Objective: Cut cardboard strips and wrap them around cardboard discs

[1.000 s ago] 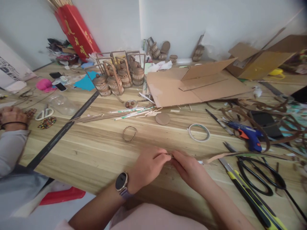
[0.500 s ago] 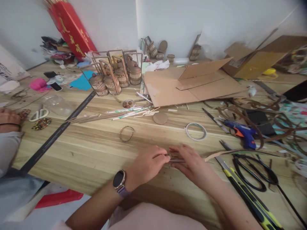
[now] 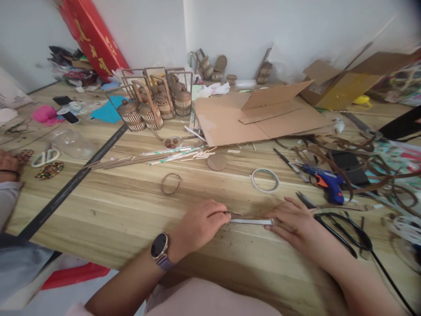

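Observation:
In the head view my left hand (image 3: 205, 221), a watch on its wrist, pinches one end of a narrow whitish strip (image 3: 250, 221). A thin dark bit pokes out beside those fingertips; its kind is too small to tell. My right hand (image 3: 292, 224) has its fingers closed round the strip's other end, so the strip lies stretched between both hands just above the table. Beyond my hands are a roll of white tape (image 3: 265, 190), a round cardboard disc (image 3: 216, 163) and a thin beaded ring (image 3: 162, 186).
Right: a blue glue gun (image 3: 333, 186), black-handled scissors (image 3: 348, 228) and curled brown strips. Behind: a flat cardboard sheet (image 3: 223, 120) and several small lidded baskets with frames (image 3: 182, 103). At left, another person's hand (image 3: 8, 166) rests near white-handled scissors (image 3: 49, 158).
My right hand has slid right, away from my left, exposing more of the whitish strip. My right arm now covers the yellow-black utility knife. The view has shifted slightly.

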{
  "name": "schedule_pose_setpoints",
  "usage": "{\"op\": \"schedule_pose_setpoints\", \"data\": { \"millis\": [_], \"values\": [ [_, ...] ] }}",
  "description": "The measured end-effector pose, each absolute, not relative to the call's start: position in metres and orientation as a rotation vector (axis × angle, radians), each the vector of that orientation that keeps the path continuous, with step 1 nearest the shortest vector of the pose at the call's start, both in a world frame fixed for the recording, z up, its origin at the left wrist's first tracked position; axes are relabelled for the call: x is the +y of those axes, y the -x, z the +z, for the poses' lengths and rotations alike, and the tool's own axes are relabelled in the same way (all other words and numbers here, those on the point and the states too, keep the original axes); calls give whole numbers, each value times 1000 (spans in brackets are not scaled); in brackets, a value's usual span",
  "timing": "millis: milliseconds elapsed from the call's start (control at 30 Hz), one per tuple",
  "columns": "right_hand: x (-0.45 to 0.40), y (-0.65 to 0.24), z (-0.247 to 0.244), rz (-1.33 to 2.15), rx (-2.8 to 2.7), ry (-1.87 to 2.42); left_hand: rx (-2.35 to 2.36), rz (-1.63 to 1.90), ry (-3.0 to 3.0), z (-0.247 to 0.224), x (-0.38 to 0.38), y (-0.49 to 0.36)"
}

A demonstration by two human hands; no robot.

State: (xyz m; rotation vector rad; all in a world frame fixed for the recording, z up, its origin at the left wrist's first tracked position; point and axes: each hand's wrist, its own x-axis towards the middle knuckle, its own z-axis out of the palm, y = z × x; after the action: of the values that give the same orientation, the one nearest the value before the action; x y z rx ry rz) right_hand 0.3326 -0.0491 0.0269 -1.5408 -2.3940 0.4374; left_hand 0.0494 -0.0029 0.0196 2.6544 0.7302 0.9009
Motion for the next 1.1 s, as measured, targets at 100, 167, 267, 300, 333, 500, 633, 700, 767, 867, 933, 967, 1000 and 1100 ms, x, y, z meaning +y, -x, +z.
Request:
{"op": "schedule_pose_setpoints", "data": {
  "millis": [100, 167, 267, 300, 333, 500, 633, 700, 767, 867, 933, 967, 1000, 1100],
  "values": [
    [-45, -317, 46, 526, -2308, 1470, 723, 868, -2666, 20, -3, -48],
    [-43, -305, 51, 548, -2269, 1425, 711, 851, -2671, 20, -3, -48],
    [-41, -291, 51, 550, -2231, 1397, 695, 791, -2679, 21, -3, -48],
    [-41, -287, 50, 551, -2215, 1406, 694, 767, -2682, 22, -3, -48],
    [-40, -283, 50, 559, -2197, 1423, 690, 748, -2685, 22, -3, -48],
    [-36, -268, 62, 695, -2132, 1504, 642, 682, -2694, 24, -3, -49],
    [-33, -262, 66, 786, -2021, 1695, 620, 654, -2661, 22, -1, -49],
    [-32, -262, 64, 865, -1971, 1759, 624, 641, -2651, 21, -1, -50],
    [-32, -262, 61, 936, -1936, 1777, 627, 630, -2637, 20, -1, -49],
    [-32, -262, 60, 969, -1912, 1769, 628, 635, -2631, 20, -1, -49],
    [-33, -260, 61, 959, -1915, 1769, 623, 656, -2663, 19, -1, -50],
    [-34, -258, 62, 953, -1922, 1768, 617, 670, -2682, 19, -1, -50],
    [-35, -256, 63, 944, -1929, 1764, 612, 683, -2700, 19, -1, -50],
    [-35, -251, 65, 903, -1942, 1741, 609, 695, -2730, 20, -1, -51]
  ]
}}
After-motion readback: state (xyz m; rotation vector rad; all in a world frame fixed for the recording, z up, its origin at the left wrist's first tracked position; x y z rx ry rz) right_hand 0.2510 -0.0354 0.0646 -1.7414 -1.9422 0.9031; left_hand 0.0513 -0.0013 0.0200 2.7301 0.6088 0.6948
